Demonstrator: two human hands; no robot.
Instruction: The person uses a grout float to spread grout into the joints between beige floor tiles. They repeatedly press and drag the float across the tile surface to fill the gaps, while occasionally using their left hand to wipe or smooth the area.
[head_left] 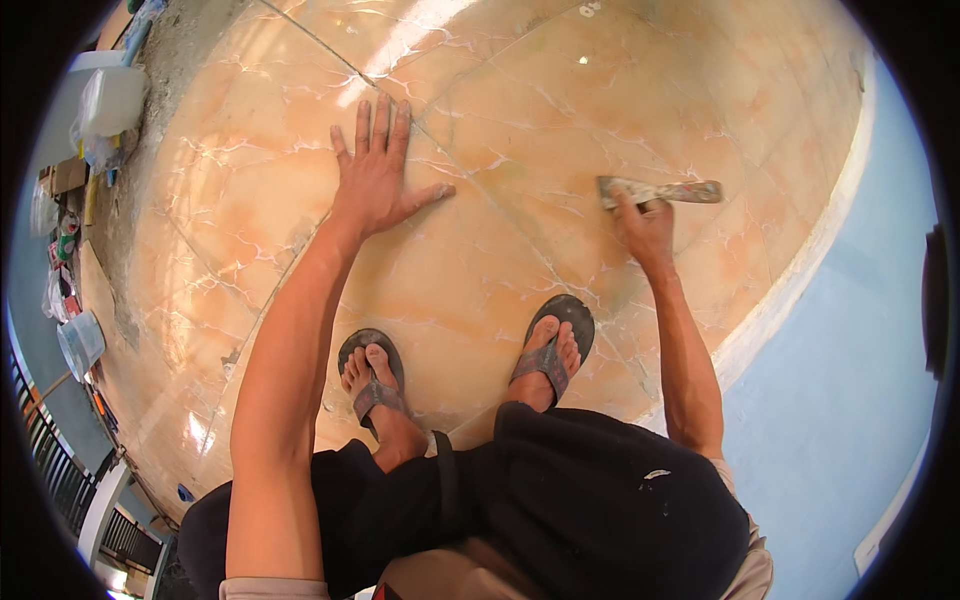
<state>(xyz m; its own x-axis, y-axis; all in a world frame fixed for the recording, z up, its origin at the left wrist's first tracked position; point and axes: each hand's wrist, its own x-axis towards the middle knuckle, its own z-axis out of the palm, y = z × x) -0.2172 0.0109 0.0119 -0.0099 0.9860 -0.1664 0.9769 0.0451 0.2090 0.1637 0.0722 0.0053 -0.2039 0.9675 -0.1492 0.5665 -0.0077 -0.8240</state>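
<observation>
My left hand (376, 180) lies flat on the orange-beige tiled floor (450, 260), fingers spread and nothing in it. Ahead of my right foot, my right hand (645, 225) is closed around a scraper (685, 191) with a worn, stained handle. Its broad edge points left and rests on or just over a tile; I cannot tell whether it touches. Dark grout lines run between the marbled tiles, one of them passing just right of my left hand. Part of the scraper is covered by my fingers.
My sandalled feet (550, 355) stand between my arms. A light blue wall (840, 330) rises along the right, with a whitish strip at its base. At the far left are a translucent tub (80, 343), a white plastic container (112, 100) and assorted clutter beside a rough cement edge.
</observation>
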